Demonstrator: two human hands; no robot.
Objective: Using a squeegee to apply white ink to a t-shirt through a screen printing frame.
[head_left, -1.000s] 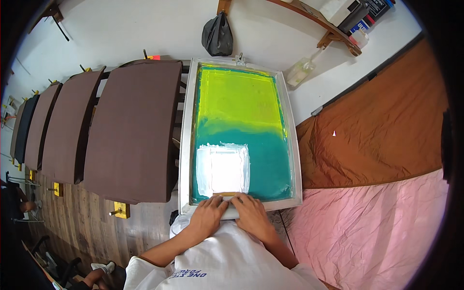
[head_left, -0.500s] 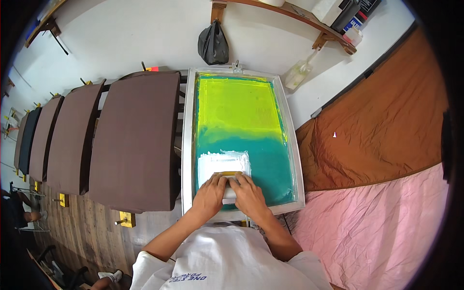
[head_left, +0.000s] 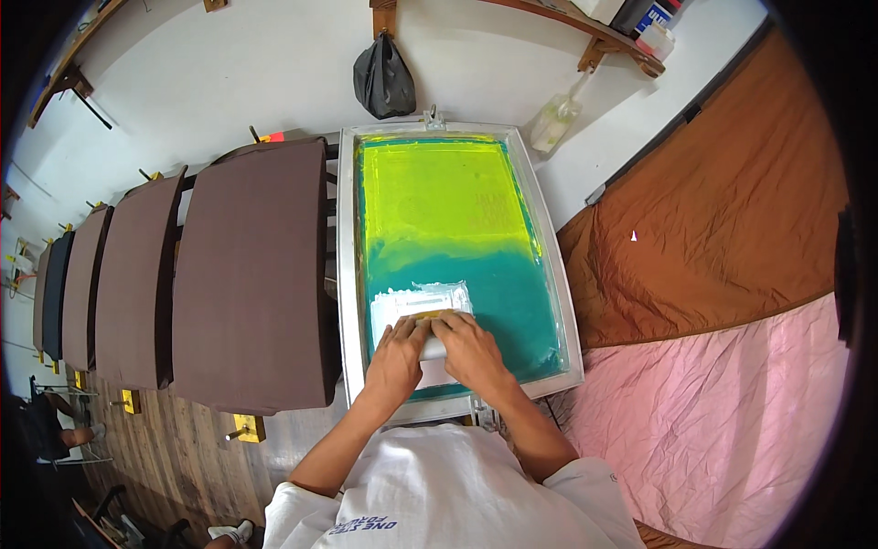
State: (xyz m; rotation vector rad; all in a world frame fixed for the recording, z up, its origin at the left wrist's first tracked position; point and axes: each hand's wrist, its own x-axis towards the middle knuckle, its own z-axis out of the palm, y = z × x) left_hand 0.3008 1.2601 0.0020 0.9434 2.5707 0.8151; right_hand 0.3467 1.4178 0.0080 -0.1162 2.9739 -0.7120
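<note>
Squeegee (head_left: 428, 322) clamped in both hands' grip, now pushed farther up the screen (head_left: 457, 229)

A single head-worn fisheye view looks steeply down from above the near edge of the printing screen frame (head_left: 346, 274), facing the far white wall (head_left: 229, 73), close over it.

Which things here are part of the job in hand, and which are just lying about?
In use:
- left hand and right hand, both gripping the squeegee
- printing screen in its pale frame
- white ink patch

Lying about:
- brown pallets at the left
- black bag on the wall
- spray bottle
- brown cloth
- pink cloth
</note>
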